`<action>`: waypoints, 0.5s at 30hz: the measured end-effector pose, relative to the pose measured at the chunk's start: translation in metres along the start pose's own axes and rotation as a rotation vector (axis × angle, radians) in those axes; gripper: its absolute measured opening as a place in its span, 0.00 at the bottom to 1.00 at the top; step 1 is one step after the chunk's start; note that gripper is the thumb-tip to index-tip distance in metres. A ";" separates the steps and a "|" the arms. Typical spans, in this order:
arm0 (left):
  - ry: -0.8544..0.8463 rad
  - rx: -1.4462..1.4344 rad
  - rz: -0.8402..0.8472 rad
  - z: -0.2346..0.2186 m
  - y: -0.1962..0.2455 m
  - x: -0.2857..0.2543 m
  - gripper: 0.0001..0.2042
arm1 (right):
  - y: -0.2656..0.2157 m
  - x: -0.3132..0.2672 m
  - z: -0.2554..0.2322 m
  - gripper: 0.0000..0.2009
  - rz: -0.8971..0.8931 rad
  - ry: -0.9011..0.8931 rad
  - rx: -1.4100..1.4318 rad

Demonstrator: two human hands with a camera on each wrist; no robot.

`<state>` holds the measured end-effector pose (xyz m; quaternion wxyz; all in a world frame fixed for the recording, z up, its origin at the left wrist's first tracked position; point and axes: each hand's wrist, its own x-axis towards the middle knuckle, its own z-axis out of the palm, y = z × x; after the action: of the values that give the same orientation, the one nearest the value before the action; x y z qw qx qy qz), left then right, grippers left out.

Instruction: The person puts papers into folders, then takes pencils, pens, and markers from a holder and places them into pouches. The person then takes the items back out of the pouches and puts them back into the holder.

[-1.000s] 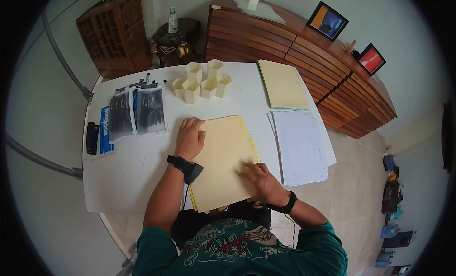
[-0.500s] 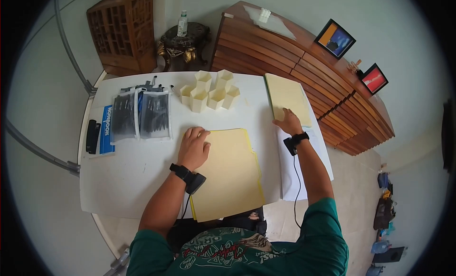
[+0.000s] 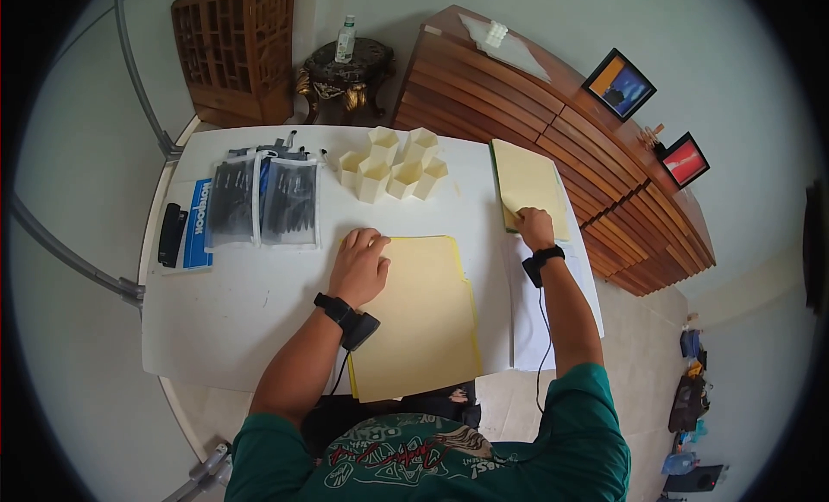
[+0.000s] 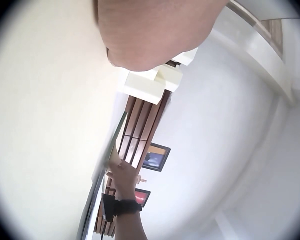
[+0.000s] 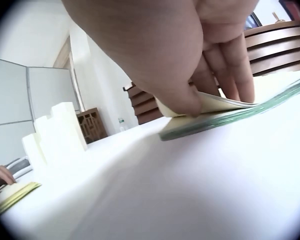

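Note:
My left hand (image 3: pixel 361 265) rests with relaxed fingers on the far left corner of a manila folder (image 3: pixel 419 321), which has yellow edges showing beneath it at the front of the table. At the back right, my right hand (image 3: pixel 537 228) is at the near edge of a stack of folders (image 3: pixel 527 170). In the right wrist view, the thumb is under the lifted edge of the top manila folder (image 5: pixel 217 102) and the fingers press from above, pinching it. Green edges (image 5: pixel 225 120) show lower in that stack.
White sheets (image 3: pixel 528 329) lie under my right forearm. Cream hexagonal cups (image 3: pixel 374 183) stand at the back middle. Zip pouches of dark pens (image 3: pixel 233 204), a blue notebook (image 3: pixel 199 230) and a black stapler-like object (image 3: pixel 172 234) lie at the left. A wooden dresser (image 3: pixel 484 96) stands behind.
My right hand has left the front manila folder, reached to the stack at the back right and pinched the top folder's near edge. My left hand stays on the front folder.

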<state>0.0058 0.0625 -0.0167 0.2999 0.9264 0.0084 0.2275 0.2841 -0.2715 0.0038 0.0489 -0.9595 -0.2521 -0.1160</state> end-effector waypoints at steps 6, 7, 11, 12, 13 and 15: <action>0.001 -0.045 0.000 0.003 -0.006 -0.002 0.16 | -0.014 -0.007 -0.068 0.09 0.158 0.412 0.054; 0.007 -0.045 -0.007 0.001 -0.006 -0.002 0.16 | -0.026 -0.020 -0.088 0.09 0.068 0.558 0.074; 0.134 -0.269 -0.064 0.005 -0.008 -0.001 0.15 | -0.122 -0.126 -0.156 0.14 -0.174 0.610 0.041; 0.197 -0.361 -0.087 0.006 -0.012 0.000 0.15 | -0.136 -0.157 -0.152 0.18 -0.269 0.599 0.116; 0.194 -0.357 -0.098 0.009 -0.017 0.000 0.15 | -0.159 -0.188 -0.153 0.19 -0.353 0.540 0.111; 0.289 -0.684 -0.199 0.016 -0.029 0.002 0.15 | -0.195 -0.233 -0.142 0.20 -0.524 0.352 0.212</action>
<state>0.0180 0.0777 -0.0440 0.6079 0.7259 0.0641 0.3153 -0.0382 -0.2336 0.0903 0.1598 -0.8168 -0.4886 -0.2617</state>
